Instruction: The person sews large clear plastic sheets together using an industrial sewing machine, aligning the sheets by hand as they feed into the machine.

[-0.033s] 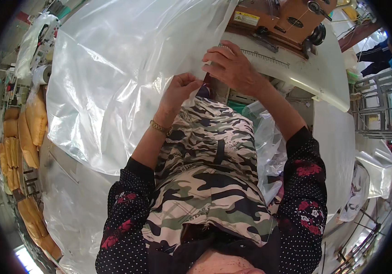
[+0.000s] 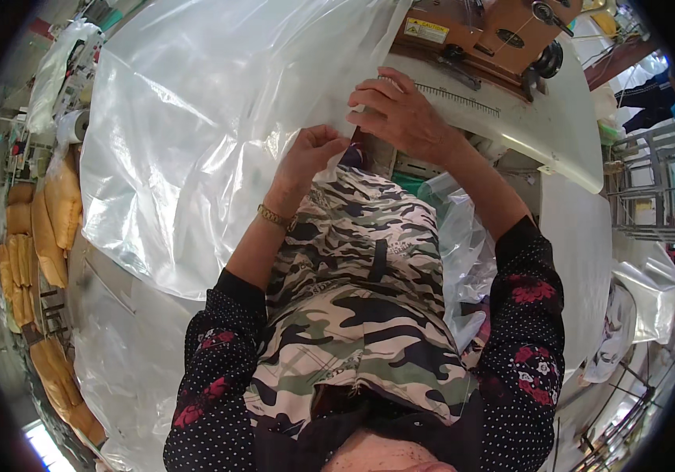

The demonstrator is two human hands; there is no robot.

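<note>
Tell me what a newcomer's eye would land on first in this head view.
First the big clear plastic sheet, billowing across the upper left and centre. Next the two hands at its edge: the left hand pinches the plastic, and the right hand rests on it beside the white sewing table, under the brown sewing machine. Below them lies a camouflage-patterned cloth, spread over the person's lap.

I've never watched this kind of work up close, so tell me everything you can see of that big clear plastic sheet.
The clear plastic sheet is thin, glossy and wrinkled, catching bright glare. It spreads wide across the upper left of the view and hangs down. The left hand pinches its edge, the right hand presses on it beside the sewing machine.
</note>
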